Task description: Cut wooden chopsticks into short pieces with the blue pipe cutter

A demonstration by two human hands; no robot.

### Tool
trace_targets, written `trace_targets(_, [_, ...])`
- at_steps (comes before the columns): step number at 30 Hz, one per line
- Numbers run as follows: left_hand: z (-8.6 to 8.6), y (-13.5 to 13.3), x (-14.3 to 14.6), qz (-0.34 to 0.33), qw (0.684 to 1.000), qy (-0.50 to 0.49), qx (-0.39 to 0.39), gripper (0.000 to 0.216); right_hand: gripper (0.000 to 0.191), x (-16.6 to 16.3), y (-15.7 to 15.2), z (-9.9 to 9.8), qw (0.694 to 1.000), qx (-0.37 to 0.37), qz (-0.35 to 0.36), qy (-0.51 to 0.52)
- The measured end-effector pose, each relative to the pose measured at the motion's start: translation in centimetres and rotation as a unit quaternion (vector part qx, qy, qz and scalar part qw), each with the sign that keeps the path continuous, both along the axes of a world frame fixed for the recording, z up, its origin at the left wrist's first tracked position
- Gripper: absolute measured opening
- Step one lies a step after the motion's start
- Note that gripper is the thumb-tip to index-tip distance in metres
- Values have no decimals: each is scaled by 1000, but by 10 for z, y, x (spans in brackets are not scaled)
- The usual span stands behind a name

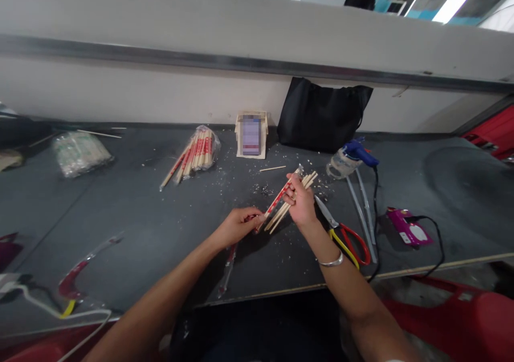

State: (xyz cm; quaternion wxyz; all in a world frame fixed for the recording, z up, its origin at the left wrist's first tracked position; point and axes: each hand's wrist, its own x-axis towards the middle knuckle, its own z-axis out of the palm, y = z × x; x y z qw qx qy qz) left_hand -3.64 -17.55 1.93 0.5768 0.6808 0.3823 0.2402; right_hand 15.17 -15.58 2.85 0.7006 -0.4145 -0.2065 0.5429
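Note:
My right hand (pixel 300 201) is closed round a bundle of wooden chopsticks (pixel 309 180), one still in a red-and-clear wrapper (pixel 278 197). The bundle slants from upper right down to the left. My left hand (pixel 240 224) pinches the lower end of that wrapper. Both hands hover over the dark grey table (pixel 140 217), which is strewn with wood crumbs. A silver bangle (pixel 332 261) sits on my right wrist.
Red-and-yellow scissors (pixel 343 233) lie right of my hands. A blue glue gun (pixel 359 153), glue sticks, a purple device (pixel 407 232), a black bag (pixel 321 115), a small wooden box (pixel 251 134), two bags of chopsticks (pixel 198 153) and empty wrappers (pixel 86 263) lie around.

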Motion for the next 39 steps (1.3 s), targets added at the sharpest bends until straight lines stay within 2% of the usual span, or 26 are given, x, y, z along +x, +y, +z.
trace_targets(5, [-6,-4,4,63,998,5,15,41,53,-5,-1,3,1000,-14,4,13])
trace_targets(11, [0,-4,3,120,991,10,50,40,44,-22,-10,-1,998,-38,51,13])
trace_targets(17, [1,-3,3,159,987,-14,27,42,40,-41,-23,-7,989,-69,130,28])
trace_targets(23, [-1,-4,8,191,981,-43,-1,45,41,-42,-24,-4,986,-74,144,44])
trace_targets(29, [2,-4,10,166,975,-117,-90,58,41,-38,-24,-4,976,-89,195,38])
trace_targets(32, [4,-1,7,151,978,-115,-80,57,43,-37,-24,-5,968,-102,227,27])
trace_targets(34, [5,1,4,138,981,-107,-82,55,43,-33,-22,-4,971,-100,213,32])
trace_targets(39, [9,3,-1,98,985,-79,-115,49,40,-12,-7,-1,991,-67,104,46])
